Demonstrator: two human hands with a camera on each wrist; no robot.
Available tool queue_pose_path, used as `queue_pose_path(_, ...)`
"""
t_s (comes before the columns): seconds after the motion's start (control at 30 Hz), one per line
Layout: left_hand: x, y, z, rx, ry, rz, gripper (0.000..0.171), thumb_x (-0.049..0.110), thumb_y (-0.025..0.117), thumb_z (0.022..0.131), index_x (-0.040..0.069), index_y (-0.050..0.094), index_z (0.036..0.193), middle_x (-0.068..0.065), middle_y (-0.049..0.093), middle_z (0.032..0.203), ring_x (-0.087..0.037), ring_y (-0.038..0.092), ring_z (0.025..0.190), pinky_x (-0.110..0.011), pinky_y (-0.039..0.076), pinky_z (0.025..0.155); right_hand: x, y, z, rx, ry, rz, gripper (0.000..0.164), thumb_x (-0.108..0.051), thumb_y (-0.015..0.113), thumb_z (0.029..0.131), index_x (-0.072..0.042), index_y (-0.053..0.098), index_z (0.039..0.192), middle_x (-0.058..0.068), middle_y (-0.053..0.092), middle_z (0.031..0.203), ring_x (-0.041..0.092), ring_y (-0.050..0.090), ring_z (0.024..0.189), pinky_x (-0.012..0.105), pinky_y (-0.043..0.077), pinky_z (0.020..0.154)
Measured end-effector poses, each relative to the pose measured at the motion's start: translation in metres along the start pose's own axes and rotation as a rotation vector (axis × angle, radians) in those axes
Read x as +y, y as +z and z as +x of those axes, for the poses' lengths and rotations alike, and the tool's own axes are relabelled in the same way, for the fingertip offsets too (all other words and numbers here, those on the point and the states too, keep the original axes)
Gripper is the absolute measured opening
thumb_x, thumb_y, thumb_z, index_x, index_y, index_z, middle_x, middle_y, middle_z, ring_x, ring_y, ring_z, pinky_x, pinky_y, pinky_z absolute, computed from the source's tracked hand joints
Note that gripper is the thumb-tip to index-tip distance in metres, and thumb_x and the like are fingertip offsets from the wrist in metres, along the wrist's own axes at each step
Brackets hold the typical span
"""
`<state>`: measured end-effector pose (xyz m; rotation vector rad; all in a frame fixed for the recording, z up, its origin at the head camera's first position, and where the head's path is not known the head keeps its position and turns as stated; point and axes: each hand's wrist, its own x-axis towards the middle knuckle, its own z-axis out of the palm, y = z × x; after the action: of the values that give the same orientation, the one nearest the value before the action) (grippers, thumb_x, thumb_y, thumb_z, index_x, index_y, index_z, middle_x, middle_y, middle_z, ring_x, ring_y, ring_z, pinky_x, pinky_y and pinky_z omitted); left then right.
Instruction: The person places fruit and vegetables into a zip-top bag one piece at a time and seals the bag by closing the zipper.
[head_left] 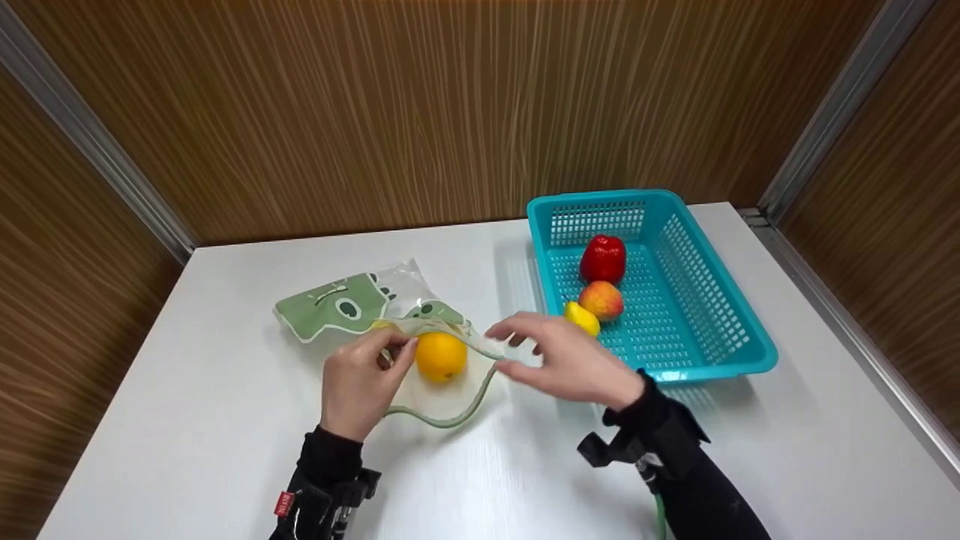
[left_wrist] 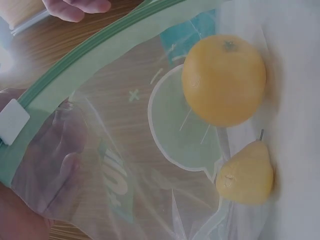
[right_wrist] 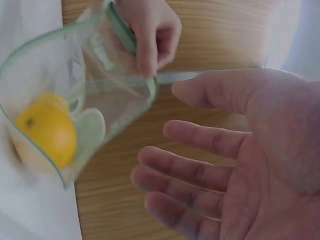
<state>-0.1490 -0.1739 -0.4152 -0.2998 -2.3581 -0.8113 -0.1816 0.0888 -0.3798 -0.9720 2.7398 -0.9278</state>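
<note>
A clear zip bag [head_left: 450,409] with a green rim and a green cartoon print lies on the table, its mouth toward the person. My left hand [head_left: 360,382] pinches the rim between thumb and fingers. Inside the bag are an orange [head_left: 441,357] and, in the left wrist view, a yellow pear [left_wrist: 247,175]. A white slider [left_wrist: 13,121] sits on the bag's zip. My right hand [head_left: 570,360] is just right of the bag's mouth, fingers spread; the right wrist view shows its palm [right_wrist: 270,150] holding nothing.
At the right stands a turquoise basket [head_left: 724,300] holding a red bell pepper [head_left: 603,259], a peach [head_left: 601,301] and a yellow fruit [head_left: 581,319] partly behind the right hand. Wood-grain panels [head_left: 450,112] border the white table [head_left: 187,405] at the back and sides.
</note>
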Motion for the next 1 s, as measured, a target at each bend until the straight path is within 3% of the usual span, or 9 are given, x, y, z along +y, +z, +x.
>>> queue_pose_path(0.27,0.001,0.0,0.0,-0.003,0.001,0.002,0.006,0.019,0.072,0.083,0.017,0.068,0.079,0.007,0.063,0.064,-0.003,0.053,0.056,-0.017,0.044,0.052,0.05,-0.022,-0.001,0.178,0.223,0.085,0.05,-0.035,0.07,0.084,-0.022,0.054,0.129,0.004,0.059,0.131,0.025,0.056,0.113,0.044,0.055,0.09)
queue_pose_path(0.37,0.001,0.0,-0.001,-0.011,-0.005,-0.002,0.006,0.02,0.073,0.083,0.017,0.069,0.079,0.007,0.063,0.065,-0.003,0.053,0.057,-0.016,0.044,0.052,0.068,-0.024,-0.001,0.192,0.309,0.083,0.055,-0.032,0.071,0.083,-0.017,0.052,0.132,0.011,0.056,0.133,0.031,0.054,0.116,0.049,0.053,0.091)
queue_pose_path(0.53,0.001,0.0,-0.001,-0.015,-0.013,0.008,0.007,0.02,0.073,0.083,0.016,0.069,0.079,0.006,0.063,0.065,-0.005,0.055,0.057,-0.016,0.045,0.053,0.084,-0.022,0.002,0.142,0.389,0.029,0.058,-0.028,0.07,0.084,-0.013,0.048,0.135,0.017,0.055,0.134,0.038,0.053,0.118,0.052,0.051,0.091)
queue_pose_path(0.7,0.001,0.0,-0.001,-0.022,-0.016,0.006,0.006,0.02,0.072,0.083,0.016,0.068,0.08,0.005,0.064,0.065,-0.013,0.059,0.057,-0.018,0.046,0.053,0.088,-0.02,0.004,0.109,0.443,-0.018,0.059,-0.025,0.071,0.083,-0.012,0.046,0.136,0.018,0.052,0.136,0.034,0.052,0.112,0.051,0.05,0.094)
queue_pose_path(0.83,0.002,0.0,-0.001,-0.021,-0.013,0.006,0.006,0.019,0.072,0.083,0.016,0.069,0.079,0.006,0.063,0.065,-0.01,0.057,0.056,-0.017,0.045,0.052,0.09,-0.019,0.003,0.041,0.466,-0.05,0.063,-0.025,0.071,0.082,-0.012,0.044,0.138,0.018,0.049,0.137,0.032,0.05,0.11,0.049,0.05,0.092)
queue_pose_path(1.0,0.002,-0.001,-0.002,-0.013,-0.005,0.002,0.005,0.019,0.073,0.083,0.017,0.069,0.079,0.006,0.064,0.065,-0.002,0.053,0.056,-0.017,0.045,0.052,0.093,-0.018,0.002,-0.084,0.476,-0.111,0.069,-0.027,0.072,0.081,-0.016,0.042,0.142,0.014,0.058,0.122,0.03,0.052,0.105,0.042,0.051,0.081)
